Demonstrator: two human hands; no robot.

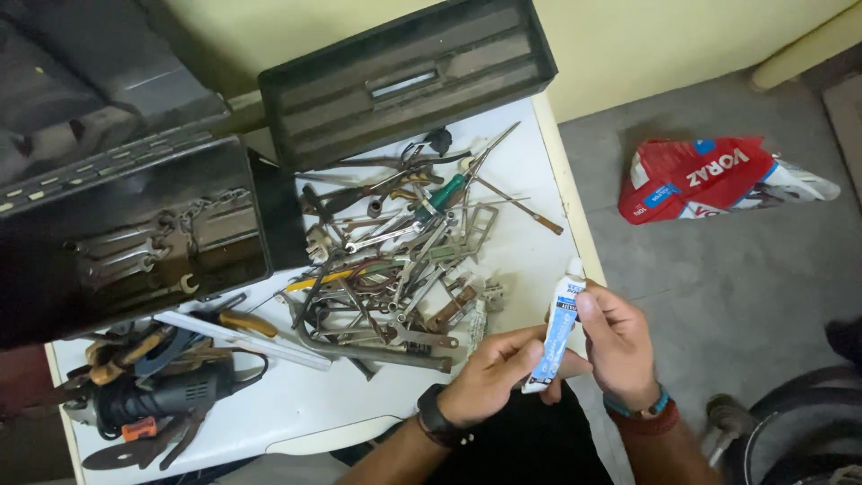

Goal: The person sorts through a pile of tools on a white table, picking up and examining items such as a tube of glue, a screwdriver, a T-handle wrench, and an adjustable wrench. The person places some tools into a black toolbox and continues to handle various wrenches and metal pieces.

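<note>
Together, the left hand and right hand grip a small blue-and-white tube at the white table edge. Loose tools lie heaped just beside them

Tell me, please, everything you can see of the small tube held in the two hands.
The tube is slim, white with blue panels and a white cap on top, and looks like soft plastic or foil. It stands nearly upright, cap tilted slightly right, beside the white table's right edge. The left hand pinches its flat lower end; the right hand grips its upper part.
</note>
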